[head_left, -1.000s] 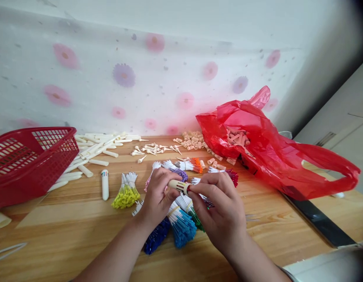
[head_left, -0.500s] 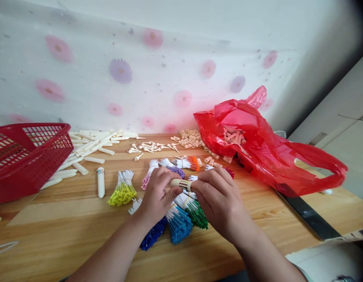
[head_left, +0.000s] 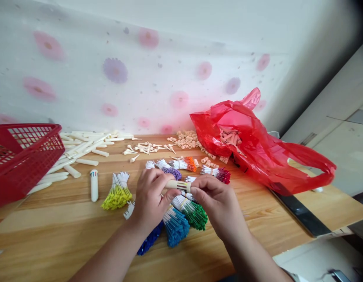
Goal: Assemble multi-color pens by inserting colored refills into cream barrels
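Observation:
My left hand [head_left: 149,197] is closed around the cream barrel of a multicolour pen [head_left: 178,185], held level above the table. Dark slots show along the pen's right part. At that slotted end, my right hand [head_left: 219,203] has its thumb and fingers pinched together against the tip; anything small between them is hidden. Below and around my hands lie bundled refills with white stems: yellow [head_left: 117,192], dark blue [head_left: 150,239], light blue [head_left: 176,227], green [head_left: 196,213], purple [head_left: 172,170], orange [head_left: 187,163] and dark red [head_left: 219,173].
Another multicolour pen [head_left: 94,186] lies at the left, near cream barrels [head_left: 84,150] and a red basket [head_left: 26,164]. Small pointed cones [head_left: 149,148] and slotted sleeves [head_left: 187,139] are scattered behind. A red plastic bag [head_left: 257,145] with pink parts lies on the right, over a dark strip [head_left: 301,211].
The view has shifted slightly to the right. My right fingers have drawn in and turned at the pen's end, so more of the dark red bundle shows. The left hand keeps its hold.

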A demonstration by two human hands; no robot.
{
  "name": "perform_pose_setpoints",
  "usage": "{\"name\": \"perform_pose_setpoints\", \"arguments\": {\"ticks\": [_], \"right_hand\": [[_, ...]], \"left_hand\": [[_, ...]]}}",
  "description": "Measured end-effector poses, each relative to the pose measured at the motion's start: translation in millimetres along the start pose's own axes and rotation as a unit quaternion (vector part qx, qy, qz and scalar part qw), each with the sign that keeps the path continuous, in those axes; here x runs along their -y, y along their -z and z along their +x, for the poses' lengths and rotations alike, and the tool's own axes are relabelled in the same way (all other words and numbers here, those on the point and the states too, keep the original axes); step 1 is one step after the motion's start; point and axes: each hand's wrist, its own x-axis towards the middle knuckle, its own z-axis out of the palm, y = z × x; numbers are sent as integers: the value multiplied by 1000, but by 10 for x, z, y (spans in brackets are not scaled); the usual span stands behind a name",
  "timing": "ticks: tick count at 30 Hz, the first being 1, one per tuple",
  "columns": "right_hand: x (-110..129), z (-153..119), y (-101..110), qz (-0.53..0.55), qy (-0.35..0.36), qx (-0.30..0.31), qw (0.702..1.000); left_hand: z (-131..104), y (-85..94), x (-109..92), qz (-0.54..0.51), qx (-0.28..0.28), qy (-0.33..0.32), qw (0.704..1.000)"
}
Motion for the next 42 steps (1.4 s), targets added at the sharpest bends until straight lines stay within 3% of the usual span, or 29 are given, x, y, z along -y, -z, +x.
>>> {"name": "perform_pose_setpoints", "arguments": {"ticks": [3, 5, 7, 9, 12, 16, 18, 21, 23, 25, 28, 30, 33, 34, 37, 42], "right_hand": [[-40, 22, -12, 127, -113, 10, 985], [-48, 39, -17, 158, -130, 17, 979], [-27, 39, -21, 103, -68, 9, 992], [22, 18, -22, -3, 46, -11, 999], [93, -26, 35, -105, 184, -41, 976], [-38, -69, 366, -195, 257, -60, 945], [-256, -124, 625, -310, 238, -16, 920], [-674, -286, 975, -504, 140, 88, 848], [-906, -412, 1117, -550, 103, 128, 819], [-1035, -503, 1184, -565, 97, 137, 808], [-1002, -536, 1214, -539, 132, 99, 826], [-842, -511, 1206, -448, 157, 27, 880], [-463, -472, 1096, -228, 175, -77, 955], [-323, -465, 1022, -161, 196, -103, 962], [39, -452, 709, -66, 236, -97, 965], [261, -384, 211, -64, 296, -103, 947]], "left_hand": [[-5, -8, 8, 31, -21, -21, 999], [-11, -5, 10, 38, -32, -27, 998], [-13, 3, 6, 25, -31, -20, 999], [-12, 9, -4, -19, -7, 2, 1000], [-7, 0, -12, -147, 63, 52, 986], [-21, -41, 13, -318, 129, 101, 934], [-41, -66, 32, -378, 140, 117, 908], [-83, -107, 50, -443, 137, 147, 874], [-110, -131, 52, -469, 139, 160, 857], [-128, -148, 49, -481, 138, 162, 851], [-129, -156, 43, -475, 130, 161, 856], [-117, -150, 41, -459, 133, 162, 863], [-94, -137, 37, -441, 145, 149, 873], [-89, -134, 35, -439, 148, 141, 875], [-81, -130, 29, -430, 146, 131, 881], [-80, -130, 24, -420, 147, 146, 884]]}}
